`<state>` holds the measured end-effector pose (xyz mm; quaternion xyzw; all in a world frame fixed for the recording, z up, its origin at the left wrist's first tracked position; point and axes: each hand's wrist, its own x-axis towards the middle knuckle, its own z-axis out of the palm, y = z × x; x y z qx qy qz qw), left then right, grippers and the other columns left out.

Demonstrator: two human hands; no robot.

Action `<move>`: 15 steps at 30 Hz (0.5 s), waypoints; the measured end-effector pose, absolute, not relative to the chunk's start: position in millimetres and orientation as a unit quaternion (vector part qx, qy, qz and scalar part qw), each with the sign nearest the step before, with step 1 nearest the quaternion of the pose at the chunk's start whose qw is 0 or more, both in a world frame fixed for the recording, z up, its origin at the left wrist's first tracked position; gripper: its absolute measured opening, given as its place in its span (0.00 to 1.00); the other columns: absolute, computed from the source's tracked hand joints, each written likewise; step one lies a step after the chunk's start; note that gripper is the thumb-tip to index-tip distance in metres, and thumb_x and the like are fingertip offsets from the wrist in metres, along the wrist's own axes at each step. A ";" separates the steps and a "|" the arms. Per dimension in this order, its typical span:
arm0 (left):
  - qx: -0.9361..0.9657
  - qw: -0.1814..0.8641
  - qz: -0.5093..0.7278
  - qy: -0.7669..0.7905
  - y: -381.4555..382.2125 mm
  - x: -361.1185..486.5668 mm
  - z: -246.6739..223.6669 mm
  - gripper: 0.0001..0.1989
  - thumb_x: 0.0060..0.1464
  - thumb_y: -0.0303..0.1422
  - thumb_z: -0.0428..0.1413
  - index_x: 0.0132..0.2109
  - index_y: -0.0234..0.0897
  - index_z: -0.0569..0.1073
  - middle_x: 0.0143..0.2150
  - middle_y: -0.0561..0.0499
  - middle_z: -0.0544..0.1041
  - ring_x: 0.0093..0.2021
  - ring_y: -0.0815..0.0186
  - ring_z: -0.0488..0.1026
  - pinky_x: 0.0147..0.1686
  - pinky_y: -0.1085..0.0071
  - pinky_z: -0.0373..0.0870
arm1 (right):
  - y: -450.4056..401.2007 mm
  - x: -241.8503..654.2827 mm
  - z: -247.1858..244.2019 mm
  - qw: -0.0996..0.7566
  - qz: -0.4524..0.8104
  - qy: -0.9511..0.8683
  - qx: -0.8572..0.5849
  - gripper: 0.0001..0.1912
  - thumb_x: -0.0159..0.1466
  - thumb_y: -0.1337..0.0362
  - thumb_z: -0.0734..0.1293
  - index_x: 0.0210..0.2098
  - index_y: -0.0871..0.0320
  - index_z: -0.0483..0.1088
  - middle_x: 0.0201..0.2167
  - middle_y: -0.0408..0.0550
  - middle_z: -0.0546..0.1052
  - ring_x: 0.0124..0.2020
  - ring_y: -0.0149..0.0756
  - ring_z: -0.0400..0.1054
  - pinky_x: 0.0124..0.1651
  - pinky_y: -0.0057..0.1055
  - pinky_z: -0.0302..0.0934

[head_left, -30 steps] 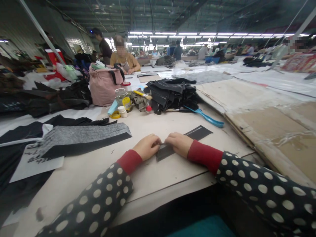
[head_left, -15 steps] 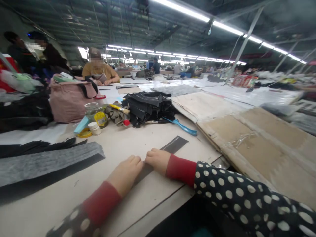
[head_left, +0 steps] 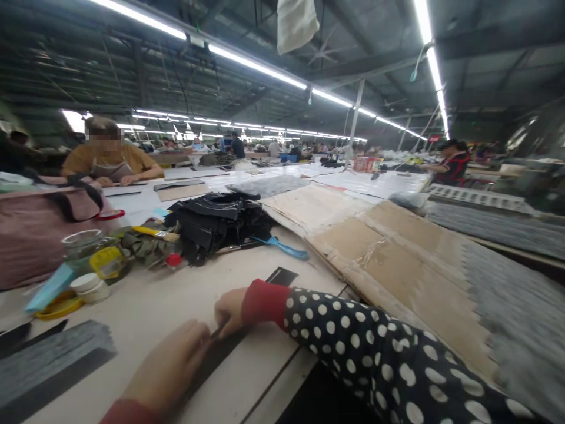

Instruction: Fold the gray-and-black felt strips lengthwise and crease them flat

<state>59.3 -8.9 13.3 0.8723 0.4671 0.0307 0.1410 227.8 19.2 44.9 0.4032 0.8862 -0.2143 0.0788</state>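
A long dark strip (head_left: 283, 277) lies slantwise on the pale table (head_left: 260, 365). My right hand (head_left: 230, 311) is closed on its middle, with thumb and fingers pinched at the edge. Nearer to me, my left hand (head_left: 170, 359) rests on the same strip, its fingers bent together and blurred by motion; the fingertips are close to those of my right hand. The far end of the strip shows beyond my right wrist. Grey fabric strips with dark edges (head_left: 57, 359) lie at the left.
Behind my hands are a black fabric pile (head_left: 212, 221), a blue-handled tool (head_left: 286, 247), a glass jar (head_left: 83, 244), a white jar (head_left: 90, 287) and a yellow tape roll (head_left: 59, 307). Cardboard sheets (head_left: 388, 253) lie right, a pink bag (head_left: 39, 229) left. A person (head_left: 110, 159) works across the table.
The view has swung to the right, so the table items appear farther left. My hands remain at the strip; my right hand's fingers now look more curled around its edge.
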 end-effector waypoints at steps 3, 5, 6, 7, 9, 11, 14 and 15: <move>0.841 0.223 0.074 0.488 -3.1 51.8 6.1 0.17 0.53 0.43 0.39 0.31 0.37 0.66 0.30 0.51 0.69 0.33 0.65 0.66 0.34 0.70 0.61 | 14.1 230.9 40.7 0.022 -0.246 0.876 0.414 0.14 0.52 0.58 0.65 0.33 0.62 0.64 0.28 0.41 0.67 0.27 0.25 0.59 0.27 0.21 0.53; 0.832 0.253 0.100 0.483 -3.1 48.8 6.4 0.18 0.52 0.44 0.39 0.31 0.37 0.66 0.30 0.52 0.69 0.33 0.65 0.66 0.34 0.71 0.61 | 10.3 234.3 32.9 -0.036 -0.233 0.880 0.413 0.12 0.52 0.59 0.65 0.33 0.61 0.64 0.27 0.40 0.66 0.26 0.25 0.58 0.27 0.21 0.53; 0.832 0.262 0.108 0.477 -3.9 48.2 7.8 0.18 0.52 0.44 0.40 0.31 0.37 0.67 0.29 0.52 0.69 0.33 0.65 0.66 0.34 0.71 0.61 | 9.2 236.2 29.0 -0.067 -0.221 0.882 0.410 0.12 0.53 0.59 0.65 0.32 0.60 0.64 0.26 0.40 0.66 0.27 0.26 0.58 0.27 0.21 0.53; 0.831 0.271 0.112 0.472 -4.9 48.2 9.7 0.18 0.52 0.44 0.40 0.30 0.37 0.67 0.29 0.53 0.69 0.33 0.65 0.66 0.34 0.71 0.61 | 8.7 238.0 25.7 -0.095 -0.207 0.885 0.405 0.11 0.53 0.59 0.65 0.32 0.60 0.65 0.26 0.40 0.66 0.27 0.26 0.58 0.28 0.22 0.53; 0.827 0.289 0.119 0.468 -7.0 49.3 13.6 0.18 0.51 0.43 0.40 0.28 0.36 0.67 0.27 0.53 0.69 0.32 0.65 0.66 0.32 0.72 0.61 | 8.5 241.1 22.1 -0.137 -0.173 0.897 0.382 0.10 0.53 0.60 0.64 0.32 0.61 0.66 0.27 0.42 0.67 0.29 0.27 0.59 0.31 0.23 0.54; 0.818 0.304 0.129 0.471 -9.1 50.8 16.3 0.19 0.51 0.43 0.40 0.27 0.35 0.68 0.25 0.53 0.68 0.30 0.66 0.66 0.30 0.72 0.61 | 8.0 243.2 22.5 -0.154 -0.142 0.915 0.345 0.10 0.55 0.62 0.64 0.35 0.60 0.68 0.29 0.45 0.68 0.32 0.29 0.60 0.36 0.25 0.55; 0.822 0.281 0.160 0.469 -13.1 53.0 17.7 0.18 0.52 0.41 0.41 0.28 0.35 0.69 0.26 0.52 0.68 0.30 0.66 0.65 0.30 0.72 0.61 | 5.9 244.7 26.5 -0.148 -0.140 0.932 0.300 0.13 0.59 0.62 0.59 0.39 0.60 0.70 0.32 0.48 0.69 0.35 0.30 0.61 0.40 0.25 0.55; 0.830 0.256 0.173 0.464 -14.7 53.8 17.8 0.17 0.52 0.40 0.41 0.28 0.35 0.69 0.26 0.51 0.69 0.30 0.66 0.65 0.31 0.72 0.61 | 5.3 244.8 27.5 -0.142 -0.146 0.932 0.301 0.14 0.61 0.62 0.57 0.39 0.60 0.70 0.32 0.48 0.69 0.35 0.29 0.61 0.40 0.25 0.55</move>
